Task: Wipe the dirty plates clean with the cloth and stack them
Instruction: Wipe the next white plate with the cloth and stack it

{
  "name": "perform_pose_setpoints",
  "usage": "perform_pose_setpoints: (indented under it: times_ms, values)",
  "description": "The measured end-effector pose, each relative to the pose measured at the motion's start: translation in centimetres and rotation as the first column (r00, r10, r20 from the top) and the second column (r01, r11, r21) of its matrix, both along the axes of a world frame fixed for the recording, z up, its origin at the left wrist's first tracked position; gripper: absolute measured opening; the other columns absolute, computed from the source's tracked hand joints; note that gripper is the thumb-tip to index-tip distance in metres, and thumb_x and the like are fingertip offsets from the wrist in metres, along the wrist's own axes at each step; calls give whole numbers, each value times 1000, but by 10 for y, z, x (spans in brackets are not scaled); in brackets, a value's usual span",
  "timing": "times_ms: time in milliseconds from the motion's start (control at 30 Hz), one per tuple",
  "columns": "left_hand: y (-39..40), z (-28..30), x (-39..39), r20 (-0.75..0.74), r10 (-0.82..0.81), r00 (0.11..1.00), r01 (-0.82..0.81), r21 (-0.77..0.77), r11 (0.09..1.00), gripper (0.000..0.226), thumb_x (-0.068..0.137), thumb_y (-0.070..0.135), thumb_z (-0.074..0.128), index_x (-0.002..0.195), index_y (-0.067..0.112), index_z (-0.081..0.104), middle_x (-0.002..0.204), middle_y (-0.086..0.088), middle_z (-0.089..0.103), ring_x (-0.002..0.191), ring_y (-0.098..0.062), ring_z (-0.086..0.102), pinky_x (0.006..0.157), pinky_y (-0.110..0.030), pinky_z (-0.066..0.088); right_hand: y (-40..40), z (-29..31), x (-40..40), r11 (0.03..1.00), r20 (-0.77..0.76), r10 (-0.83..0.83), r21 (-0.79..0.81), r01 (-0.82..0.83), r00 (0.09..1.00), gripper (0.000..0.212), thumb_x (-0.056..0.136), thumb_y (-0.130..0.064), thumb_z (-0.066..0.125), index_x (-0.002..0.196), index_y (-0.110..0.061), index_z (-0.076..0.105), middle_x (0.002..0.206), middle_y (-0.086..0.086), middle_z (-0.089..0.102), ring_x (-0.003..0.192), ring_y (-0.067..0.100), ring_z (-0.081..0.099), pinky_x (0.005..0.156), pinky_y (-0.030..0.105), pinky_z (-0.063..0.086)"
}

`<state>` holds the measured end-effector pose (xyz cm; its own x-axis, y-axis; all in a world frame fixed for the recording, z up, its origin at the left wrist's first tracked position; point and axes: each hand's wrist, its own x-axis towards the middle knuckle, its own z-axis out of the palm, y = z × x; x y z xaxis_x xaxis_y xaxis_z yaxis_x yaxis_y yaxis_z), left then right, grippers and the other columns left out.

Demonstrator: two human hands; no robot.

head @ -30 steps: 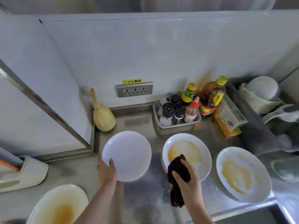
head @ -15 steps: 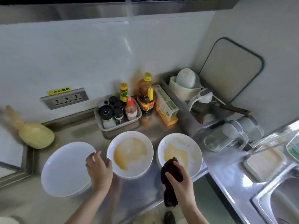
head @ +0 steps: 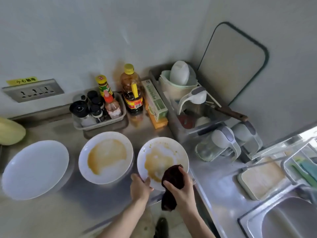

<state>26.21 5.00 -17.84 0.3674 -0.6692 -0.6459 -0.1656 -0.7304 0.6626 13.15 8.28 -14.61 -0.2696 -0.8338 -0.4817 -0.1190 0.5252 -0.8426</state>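
We steady the stained plate (head: 163, 158) at lower centre, left hand (head: 139, 188) pinching its rim, right hand (head: 181, 189) clenched on the cloth (head: 171, 176). Next, wipe across; a clean plate (head: 34, 169) waits at left.

The surface (head: 51, 212) is brushed, dully reflective steel; the plates (head: 36, 169) are glossy white ceramic; the dark cloth (head: 171, 176) looks soft, matt and nubbly.

Three white plates in a row: left plate (head: 34, 169) clean; middle plate (head: 105, 157) and right plate (head: 162, 160) sauce-stained; dark cloth (head: 172, 179) on right plate's near rim.
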Motion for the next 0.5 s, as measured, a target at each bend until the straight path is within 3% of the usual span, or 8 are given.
perform_pose_setpoints:
  times_ms: [67, 100, 200, 300, 367, 433, 500]
  values:
    - [-2, -3, -2, -70, 45, 997, -45, -5, 999, 7, 91, 8, 50, 94, 10, 44, 96, -16, 63, 71, -28, 65, 71, -46, 58, -7, -1, 2, 997, 21, 64, 31, -65, 998, 79, 48, -42, 75, 122, -31, 51, 121, 1, 52, 111, 14, 52, 93, 31, 46]
    - [-3, -1, -3, -134, 74, 988, -78, -25, 997, 9, 92, 5, 46, 97, 11, 44, 98, -13, 61, 76, -27, 63, 75, -47, 58, -8, -3, 1, 998, 16, 64, 27, -64, 998, 72, 48, -41, 73, 117, -33, 53, 118, 1, 56, 108, 15, 55, 93, 33, 48]
    - [-4, 13, -3, -225, 75, 971, -102, -113, 988, 16, 96, 3, 38, 106, 15, 41, 105, -4, 53, 97, -29, 56, 69, -39, 57, -9, 4, -7, 999, -52, 13, -33, -15, 999, 34, 64, -31, 65, 96, -40, 59, 94, -5, 69, 91, 20, 65, 84, 41, 53]
    - [-3, 23, 2, -195, 3, 981, -41, -192, 981, 16, 99, 11, 36, 110, 21, 39, 113, -3, 50, 104, -29, 56, 58, -36, 57, -8, 19, -11, 990, -64, -36, -137, 27, 997, 19, 84, -22, 60, 93, -39, 60, 81, -2, 70, 73, 20, 69, 74, 44, 56]
    - [-1, 31, 4, -177, -33, 984, -11, -245, 970, 15, 100, 13, 34, 110, 23, 38, 107, -2, 52, 97, -28, 59, 57, -38, 58, -10, 28, -10, 968, -185, 2, -246, -48, 983, 18, 89, -21, 57, 95, -38, 60, 89, -7, 69, 81, 13, 67, 76, 40, 54]
    - [2, 43, 6, -153, -72, 986, 17, -336, 942, 13, 100, 13, 32, 107, 20, 41, 96, -4, 56, 85, -21, 60, 54, -30, 56, -12, 34, -2, 919, -345, 63, -346, -190, 936, 16, 90, -27, 54, 103, -32, 61, 108, -14, 64, 94, 8, 61, 84, 23, 49]
    - [2, 58, 6, -129, -108, 986, 43, -424, 905, 11, 100, 15, 33, 103, 16, 44, 90, -7, 58, 79, -19, 58, 61, -21, 53, -11, 35, 16, 842, -498, 183, -365, -397, 847, 34, 91, -44, 43, 117, -29, 59, 127, -18, 54, 114, 6, 49, 90, 6, 36]
